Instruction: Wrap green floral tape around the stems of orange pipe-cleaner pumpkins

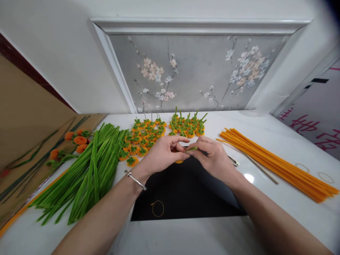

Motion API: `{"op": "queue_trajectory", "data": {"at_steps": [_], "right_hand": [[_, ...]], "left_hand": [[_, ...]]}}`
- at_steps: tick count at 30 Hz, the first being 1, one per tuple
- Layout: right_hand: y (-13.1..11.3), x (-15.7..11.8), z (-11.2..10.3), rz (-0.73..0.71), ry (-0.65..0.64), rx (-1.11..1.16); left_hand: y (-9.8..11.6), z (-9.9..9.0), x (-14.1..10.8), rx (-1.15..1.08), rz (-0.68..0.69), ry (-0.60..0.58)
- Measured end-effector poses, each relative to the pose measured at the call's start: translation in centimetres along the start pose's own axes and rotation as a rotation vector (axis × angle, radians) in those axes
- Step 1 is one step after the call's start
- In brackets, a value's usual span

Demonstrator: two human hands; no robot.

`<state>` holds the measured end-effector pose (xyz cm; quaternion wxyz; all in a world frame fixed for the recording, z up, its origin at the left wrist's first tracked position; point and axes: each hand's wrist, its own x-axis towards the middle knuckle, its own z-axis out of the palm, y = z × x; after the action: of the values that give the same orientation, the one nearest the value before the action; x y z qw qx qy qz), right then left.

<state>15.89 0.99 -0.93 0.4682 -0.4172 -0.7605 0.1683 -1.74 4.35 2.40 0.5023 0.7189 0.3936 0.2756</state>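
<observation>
The white desk (pixel 228 120) spreads across the view, with a dark mat (pixel 186 198) at its near middle. A bundle of green stems (pixel 87 170) lies to the left, orange stems (pixel 276 166) to the right. Beyond the mat sit two groups of orange-and-green pieces, a left group (pixel 143 142) and a right group (pixel 187 129), the latter with taller green stalks. The left hand (pixel 164 152) and right hand (pixel 216 159) meet above the mat's far edge, fingertips almost touching. A small orange piece (pixel 179 161) shows above and below the left thumb, seemingly gripped by the left fingers, though they hide most of it. A short green strip (pixel 191 149) is pinched in the right fingers, just right of the orange piece; its long axis runs sideways, rising slightly rightward, so the right hand is nearer the strip and the left nearer the orange piece
</observation>
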Motion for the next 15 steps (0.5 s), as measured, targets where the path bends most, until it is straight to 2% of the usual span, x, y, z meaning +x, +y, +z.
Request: {"op": "queue_trajectory", "data": {"at_steps": [5,12,15], "right_hand": [[-0.1,0.0,0.1,-0.033,-0.024,0.007],[0.2,0.1,-0.1,0.018,-0.113,0.159],[0.1,0.1,-0.1,0.043,-0.124,0.191]], "left_hand": [[0.2,-0.1,-0.1,0.053,0.034,-0.061],[0.4,-1.0,-0.2,-0.029,0.064,-0.259],[0.4,-1.2,-0.3,0.018,0.043,-0.265]]}}
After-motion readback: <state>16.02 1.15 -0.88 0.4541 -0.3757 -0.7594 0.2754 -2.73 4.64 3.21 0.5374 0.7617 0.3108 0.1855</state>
